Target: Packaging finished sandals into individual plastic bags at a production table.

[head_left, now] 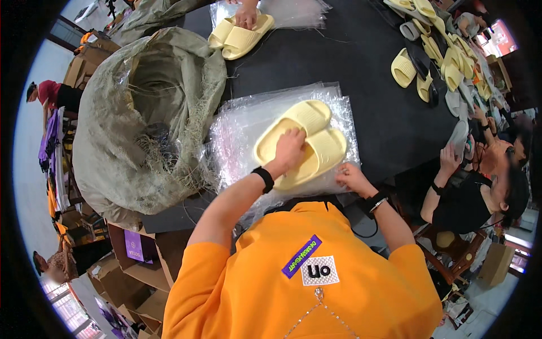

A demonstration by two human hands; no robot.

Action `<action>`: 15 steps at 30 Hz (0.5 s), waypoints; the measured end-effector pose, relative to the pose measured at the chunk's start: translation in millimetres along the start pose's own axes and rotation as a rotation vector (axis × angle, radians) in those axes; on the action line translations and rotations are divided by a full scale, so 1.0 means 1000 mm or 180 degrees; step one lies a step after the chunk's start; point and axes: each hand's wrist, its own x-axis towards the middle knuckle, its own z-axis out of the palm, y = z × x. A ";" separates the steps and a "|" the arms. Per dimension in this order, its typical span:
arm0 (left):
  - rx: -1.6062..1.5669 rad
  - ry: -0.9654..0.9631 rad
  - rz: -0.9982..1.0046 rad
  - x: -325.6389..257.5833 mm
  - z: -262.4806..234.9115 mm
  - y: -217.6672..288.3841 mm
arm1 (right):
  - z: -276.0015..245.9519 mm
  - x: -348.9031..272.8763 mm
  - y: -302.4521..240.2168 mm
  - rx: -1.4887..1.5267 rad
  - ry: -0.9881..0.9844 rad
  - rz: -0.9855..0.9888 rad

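A pair of pale yellow slide slippers [328,148] lies side by side on a stack of clear plastic bags [240,127], straps toward the upper right. My left hand [291,150] reaches down onto the slippers, fingers curled over their inner edges where the two meet; its fingertips are partly hidden. By the nearer slipper's strap, my right hand [353,178] has its fingers pinched together at the edge of the clear plastic. Both hands work close to the table's near edge.
On the left stands a large grey-green woven sack [104,135] with its mouth gaping. Across the dark table [350,53], another person's hand [246,16] holds yellow slippers [248,39]. Loose slippers [451,68] pile up at right, near seated people. Cardboard boxes [169,254] stand lower left.
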 end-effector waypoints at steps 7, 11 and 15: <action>0.0644 0.0257 -0.0232 0.030 -0.016 -0.052 | 0.001 0.000 0.032 0.0159 0.0558 -0.0540; 0.1317 0.0486 -0.1149 0.054 -0.077 -0.103 | 0.004 -0.015 0.023 -0.0088 0.0911 -0.0546; 0.0823 0.1158 -0.0433 0.066 -0.128 -0.065 | 0.008 -0.022 0.005 0.0519 0.0843 -0.1192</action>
